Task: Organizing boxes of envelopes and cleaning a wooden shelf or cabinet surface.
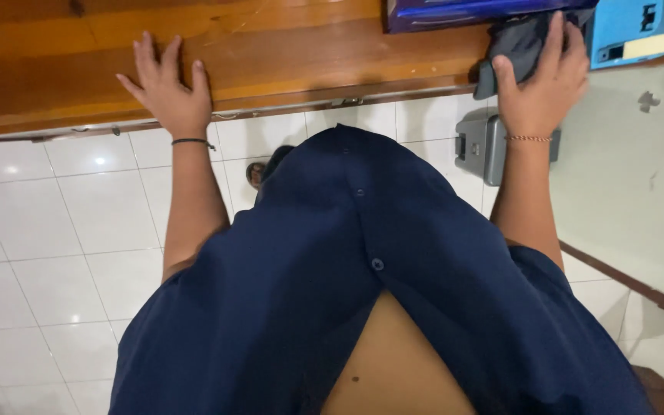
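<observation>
My left hand (167,88) rests flat, fingers spread, on the edge of a brown wooden table (286,54), holding nothing; a thin black band circles its wrist. At the table's right end my right hand (543,77) presses down on a dark grey cloth (512,46) that hangs over the edge, its fingers curled over the cloth. A thin beaded bracelet sits on that wrist. My dark blue buttoned shirt (363,284) fills the lower middle of the view.
A dark blue box (463,11) and a light blue box (632,31) lie on the table behind the cloth. A grey bin (482,146) stands on the white tiled floor (63,230) below. A pale wall (639,169) with a wooden skirting runs along the right. A sandalled foot (257,174) shows under the table edge.
</observation>
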